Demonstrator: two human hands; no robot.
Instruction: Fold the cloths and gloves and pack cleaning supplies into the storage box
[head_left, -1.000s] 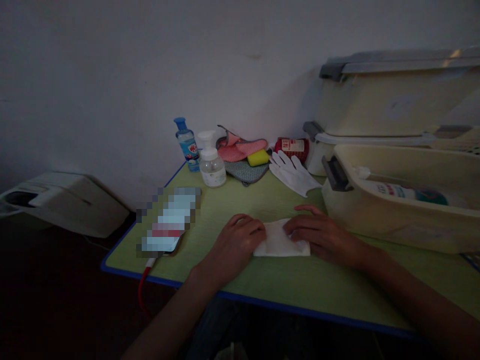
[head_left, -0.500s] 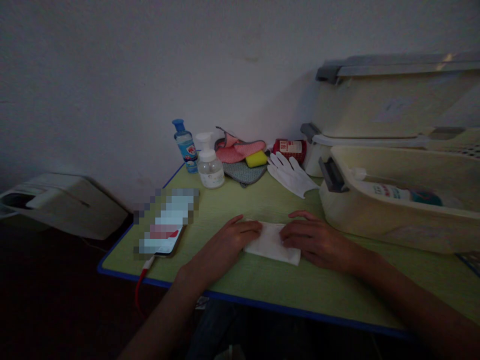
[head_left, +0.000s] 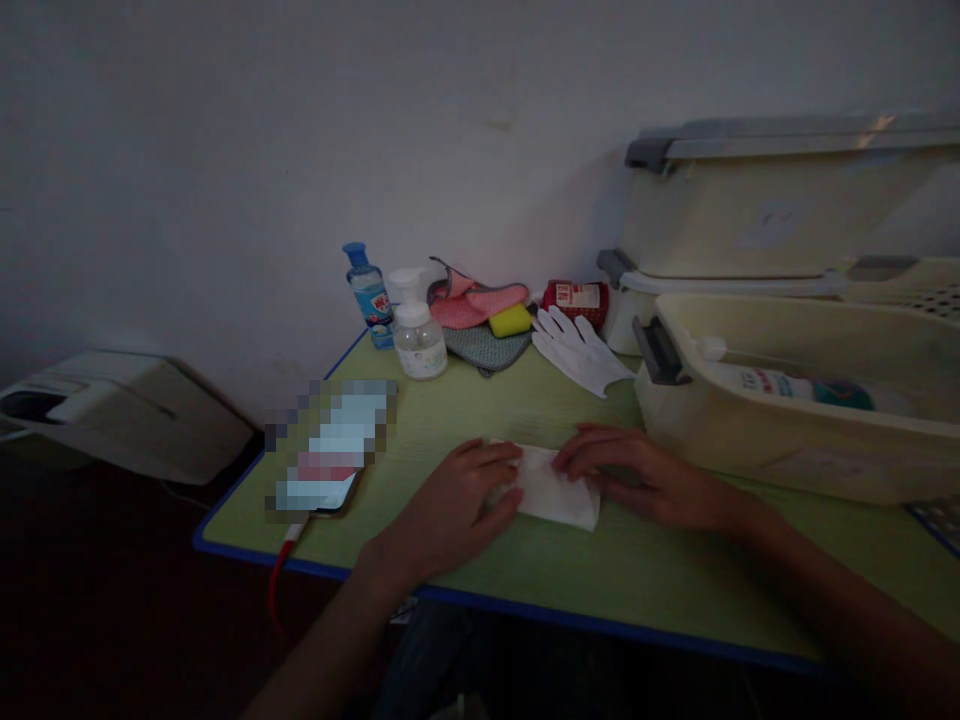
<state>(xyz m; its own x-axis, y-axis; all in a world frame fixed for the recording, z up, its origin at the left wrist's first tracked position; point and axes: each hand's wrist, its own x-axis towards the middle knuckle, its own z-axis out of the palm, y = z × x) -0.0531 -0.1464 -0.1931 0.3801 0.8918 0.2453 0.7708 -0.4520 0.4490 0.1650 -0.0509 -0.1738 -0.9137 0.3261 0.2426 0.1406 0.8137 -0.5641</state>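
Observation:
A flat, folded white sheet [head_left: 559, 492], cloth or paper, lies on the green table in front of me. My left hand [head_left: 472, 500] rests over its left end, fingers stretched out flat and the thumb apart at the near side. From the right, my right hand [head_left: 630, 470] reaches over the upper right part, its fingers extended and slightly bent, the tips touching the sheet or just above it. Neither hand grips the sheet. Part of its left end is hidden under my left fingers.
Left of my hands lies a phone [head_left: 337, 460] with a red cable [head_left: 277, 585]. Behind stand a blue bottle [head_left: 370, 300] and a pump bottle [head_left: 420, 340], beside cloths [head_left: 480, 305], a yellow sponge [head_left: 510, 320], a red bottle [head_left: 574, 298] and a white glove [head_left: 577, 350]. Cream bins [head_left: 750, 455] fill the right.
My left thumb has come out to the side, over the sheet's near left part. My right hand has shifted slightly up, its fingers lying closer together along the sheet's far edge.

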